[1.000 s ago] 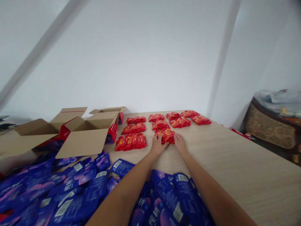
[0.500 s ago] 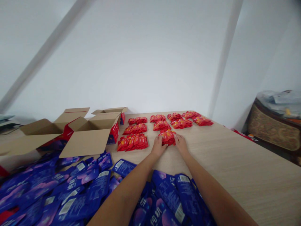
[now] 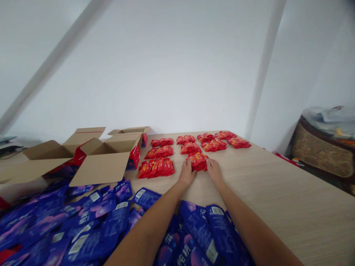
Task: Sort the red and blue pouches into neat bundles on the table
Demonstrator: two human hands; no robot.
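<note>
both left hand [image 3: 187,173] and right hand [image 3: 214,171] clasp red packets [image 3: 199,161] (neater than a second ago) between half-curled fingers

I log one view, head-mounted: it looks from above and behind the wearer's forearms [image 3: 242,221], facing forward and slightly down across the table [image 3: 271,177]. Blue packets [image 3: 116,218] lie nearest my lens, red packets [image 3: 162,168] stand farther off, and the wall [image 3: 177,66] fills the upper half.
</note>
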